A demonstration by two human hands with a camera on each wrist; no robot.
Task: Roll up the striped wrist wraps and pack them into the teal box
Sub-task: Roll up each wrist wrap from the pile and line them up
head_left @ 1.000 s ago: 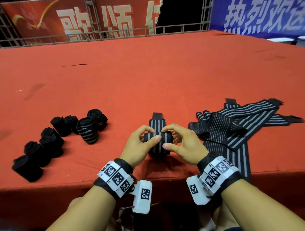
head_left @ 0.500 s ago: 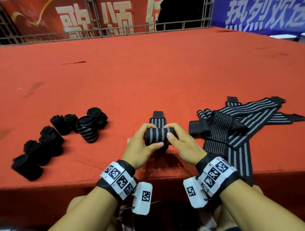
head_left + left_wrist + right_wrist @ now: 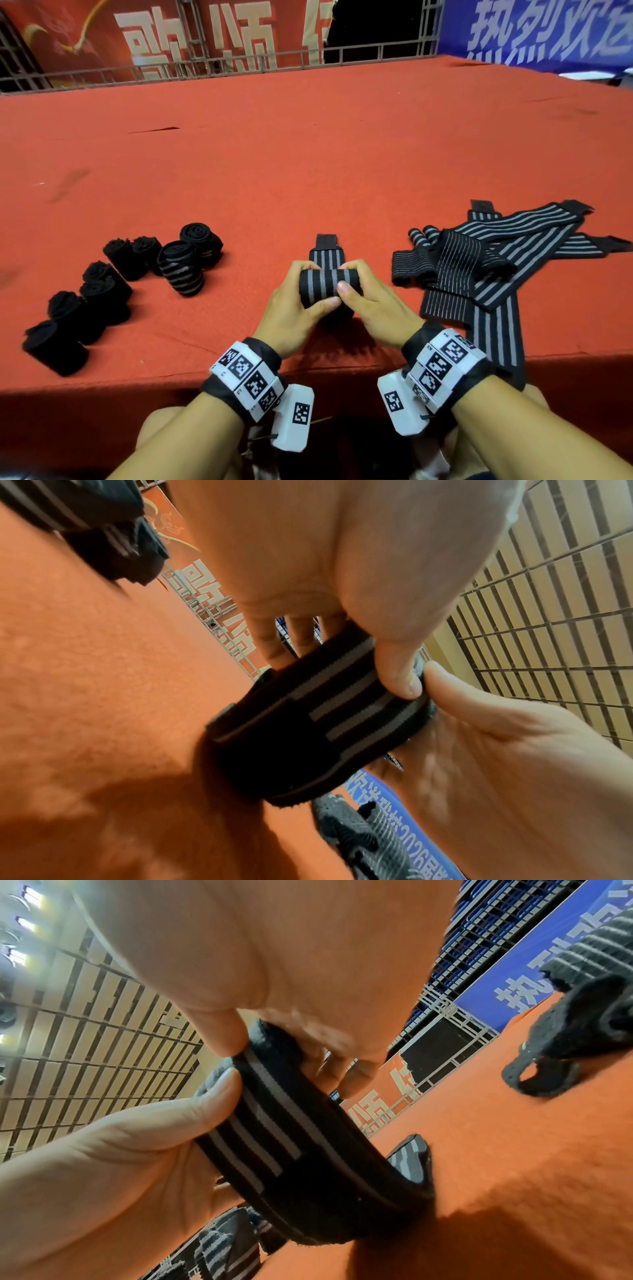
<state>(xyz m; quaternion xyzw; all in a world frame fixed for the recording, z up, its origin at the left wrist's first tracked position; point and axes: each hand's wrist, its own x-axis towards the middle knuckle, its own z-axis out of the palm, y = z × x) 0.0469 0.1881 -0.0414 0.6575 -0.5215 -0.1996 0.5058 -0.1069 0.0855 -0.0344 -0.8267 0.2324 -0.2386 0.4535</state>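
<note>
Both hands roll a wrap near the table's front edge.
Left hand [image 3: 291, 308] and right hand [image 3: 373, 308] pinch the wrap [image 3: 329, 286], its tail flat on the table [image 3: 308, 154]; rolls [image 3: 181, 270] lie left, loose wraps [image 3: 496, 267] right.

Red carpeted platform [image 3: 342, 154] bears rolled wraps [image 3: 185, 270], flat wraps [image 3: 496, 274].

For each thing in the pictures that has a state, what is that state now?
Striped black-and-grey wrist wrap: mostly rolled, short tail flat on the red cloth.
Left hand: grips the roll.
Right hand: grips the roll.
Pile of striped wraps: unrolled, overlapping.
Black rolls: rolled, grouped at left.
</note>
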